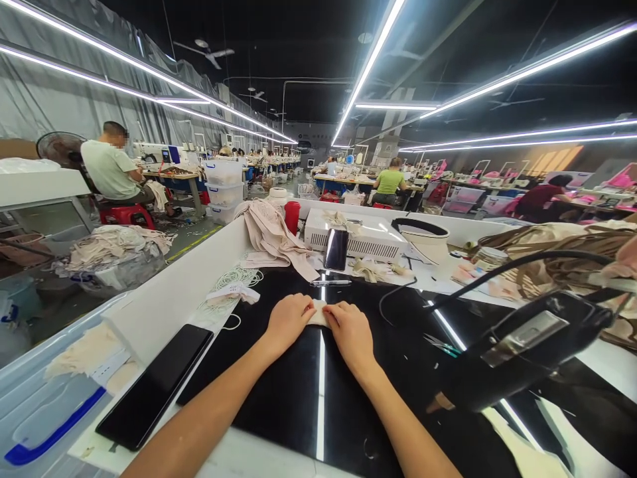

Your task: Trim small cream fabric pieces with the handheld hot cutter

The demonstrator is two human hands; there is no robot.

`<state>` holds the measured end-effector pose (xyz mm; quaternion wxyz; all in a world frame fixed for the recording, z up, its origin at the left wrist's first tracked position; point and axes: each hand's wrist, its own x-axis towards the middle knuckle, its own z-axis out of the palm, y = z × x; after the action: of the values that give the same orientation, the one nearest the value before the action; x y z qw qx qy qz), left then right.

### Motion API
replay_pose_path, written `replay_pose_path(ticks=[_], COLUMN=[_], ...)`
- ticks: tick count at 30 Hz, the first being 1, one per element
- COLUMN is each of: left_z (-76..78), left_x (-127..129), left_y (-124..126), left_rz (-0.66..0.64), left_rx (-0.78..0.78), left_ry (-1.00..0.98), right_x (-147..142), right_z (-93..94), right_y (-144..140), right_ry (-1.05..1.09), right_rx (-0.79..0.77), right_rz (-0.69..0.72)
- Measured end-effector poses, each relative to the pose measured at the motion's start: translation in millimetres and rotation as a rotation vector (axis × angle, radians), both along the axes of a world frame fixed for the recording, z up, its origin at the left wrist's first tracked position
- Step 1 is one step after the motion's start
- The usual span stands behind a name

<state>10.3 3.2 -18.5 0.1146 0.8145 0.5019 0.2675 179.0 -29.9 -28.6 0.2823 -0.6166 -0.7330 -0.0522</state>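
Cloth [318, 312] lies small and pale on our black table [298, 392]. We pinch it with our left hand [288, 320] and right hand [352, 332], one on each side. A pen [330, 283] lies near.

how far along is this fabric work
Looks done, at a guess: beige pieces piled at the bench's back. In hand: left hand and right hand press one small beige piece on the black mat. Left: cannot tell which other pieces await.

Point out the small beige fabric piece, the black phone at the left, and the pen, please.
beige fabric piece [317, 312], head view, visible middle between the hands
black phone [155, 385], head view, screen centre
pen [330, 283], head view, mid barrel
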Motion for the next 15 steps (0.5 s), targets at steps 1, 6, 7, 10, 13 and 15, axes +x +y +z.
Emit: replay_pose_path(ticks=[1, 6, 7, 10, 13, 15], left_z=[-0.8, -5.8, -7.0, -9.7, -9.8, -8.4], left_x=[0, 2, 1, 0, -2, -2], left_y=[1, 3, 4, 4, 3, 0], left_rz=[0.000, 0.005, 0.008, 0.019, 0.025, 0.025], left_rx=[0.006, 0.038, 0.046, 0.080, 0.123, 0.157], left_ry=[0.017, 0.062, 0.062, 0.047, 0.024, 0.014], right_x=[0, -1, -1, -4, -5, -1], right_z=[-0.8, -1.1, 0.3, 8.8, 22.1, 30.0], right_y=[0, -1, -2, -11, -33, -56], right_ry=[-0.009, -0.017, -0.010, 0.023, 0.043, 0.053], right_rx=[-0.003, 0.018, 0.032, 0.083, 0.112, 0.115], right_rz=[-0.002, -0.010, -0.010, 0.013, 0.086, 0.160])
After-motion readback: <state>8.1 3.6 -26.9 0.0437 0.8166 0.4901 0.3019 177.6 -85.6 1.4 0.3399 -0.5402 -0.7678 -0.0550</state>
